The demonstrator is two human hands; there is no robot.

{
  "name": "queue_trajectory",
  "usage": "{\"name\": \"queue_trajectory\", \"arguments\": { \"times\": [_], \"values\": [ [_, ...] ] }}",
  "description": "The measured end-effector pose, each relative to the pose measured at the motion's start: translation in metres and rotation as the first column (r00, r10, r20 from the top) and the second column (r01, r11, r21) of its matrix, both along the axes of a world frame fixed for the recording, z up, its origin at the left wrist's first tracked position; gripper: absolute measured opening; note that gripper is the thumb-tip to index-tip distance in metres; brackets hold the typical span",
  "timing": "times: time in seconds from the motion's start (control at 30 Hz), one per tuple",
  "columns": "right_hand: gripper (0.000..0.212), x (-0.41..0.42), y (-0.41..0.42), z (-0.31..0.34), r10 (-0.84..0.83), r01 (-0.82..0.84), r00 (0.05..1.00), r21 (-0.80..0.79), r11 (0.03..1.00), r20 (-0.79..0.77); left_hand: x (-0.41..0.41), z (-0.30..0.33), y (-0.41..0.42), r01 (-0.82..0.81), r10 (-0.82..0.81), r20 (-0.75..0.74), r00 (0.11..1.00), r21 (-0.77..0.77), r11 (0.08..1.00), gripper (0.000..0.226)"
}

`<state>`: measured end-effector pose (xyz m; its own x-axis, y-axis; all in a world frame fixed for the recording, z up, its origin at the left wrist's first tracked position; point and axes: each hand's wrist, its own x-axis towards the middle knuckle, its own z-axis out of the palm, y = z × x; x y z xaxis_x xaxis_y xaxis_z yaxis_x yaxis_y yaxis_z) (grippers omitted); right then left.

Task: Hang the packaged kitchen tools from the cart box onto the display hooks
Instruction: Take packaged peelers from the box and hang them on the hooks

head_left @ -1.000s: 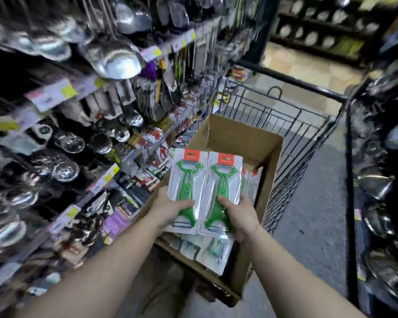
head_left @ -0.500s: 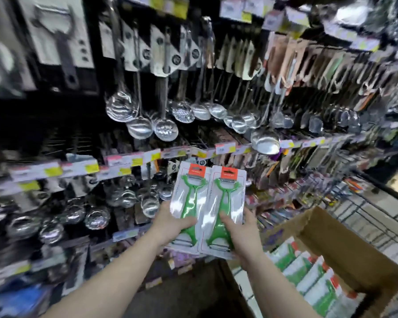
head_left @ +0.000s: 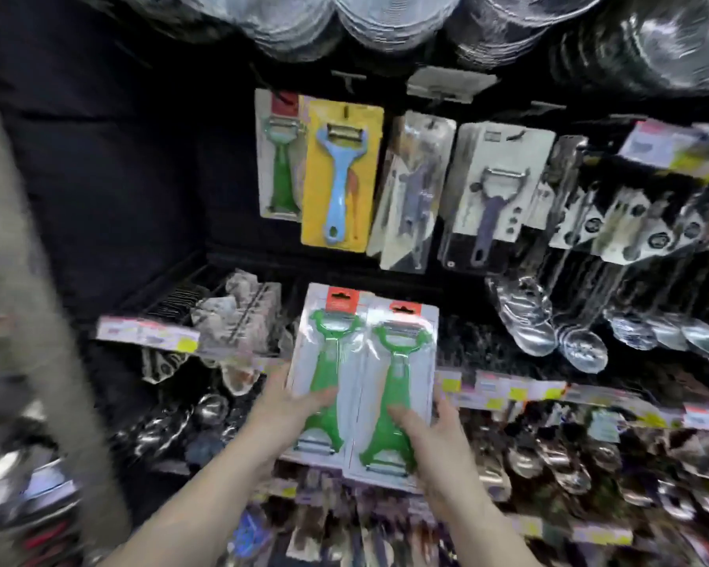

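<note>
Green plastic peelers in clear blister cards are filling your head view: you are holding two packages side by side in front of the shelving, the left package (head_left: 329, 370) gripped low by your left hand (head_left: 281, 407), thumb lying across the front of its green handle, and the right package (head_left: 398, 392) gripped low by your right hand (head_left: 439, 439), thumb likewise pressing on the front. Both cards are standing upright, red header tabs at the top, edges touching or slightly overlapping, and neither is hanging on anything. Above them, one matching green peeler card (head_left: 280, 155) is already hanging on the display, partly tucked behind a yellow card with a blue peeler (head_left: 342, 178); grey carded peelers (head_left: 496, 186) are hanging further right. The hook itself is too dark and blurred to make out. Judging from this, you are midway through one hanging cycle: the packages are out and raised, but lifting them to the matching peg and threading the tabs is still ahead. The cart box is out of view, so how much stock is remaining cannot be told.
</note>
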<state>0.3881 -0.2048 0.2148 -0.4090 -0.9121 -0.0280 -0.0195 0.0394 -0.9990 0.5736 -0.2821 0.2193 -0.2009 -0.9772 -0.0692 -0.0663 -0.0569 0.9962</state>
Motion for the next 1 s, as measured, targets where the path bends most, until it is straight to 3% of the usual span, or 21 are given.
{"name": "queue_trajectory", "arguments": {
  "times": [0.13, 0.3, 0.63, 1.0],
  "values": [
    [0.040, 0.069, -0.044, 0.013, 0.101, -0.102, 0.995, -0.057, 0.993, -0.021, 0.077, 0.013, -0.029, -0.086, 0.085, -0.018, 0.996, -0.049, 0.995, 0.049],
    [0.056, 0.130, -0.078, 0.029, 0.217, -0.219, 0.975, -0.075, 0.973, -0.035, 0.145, 0.031, -0.053, -0.178, 0.174, -0.050, 0.983, -0.095, 0.979, 0.039],
    [0.056, 0.169, -0.119, 0.072, 0.212, -0.218, 0.976, -0.138, 0.966, -0.057, 0.186, 0.065, -0.091, -0.194, 0.179, -0.113, 0.977, -0.137, 0.972, 0.071],
    [0.041, 0.161, -0.155, 0.128, 0.224, -0.253, 0.963, -0.222, 0.942, -0.149, 0.179, 0.126, -0.109, -0.287, 0.238, -0.212, 0.948, -0.242, 0.927, 0.044]
  ]
}}
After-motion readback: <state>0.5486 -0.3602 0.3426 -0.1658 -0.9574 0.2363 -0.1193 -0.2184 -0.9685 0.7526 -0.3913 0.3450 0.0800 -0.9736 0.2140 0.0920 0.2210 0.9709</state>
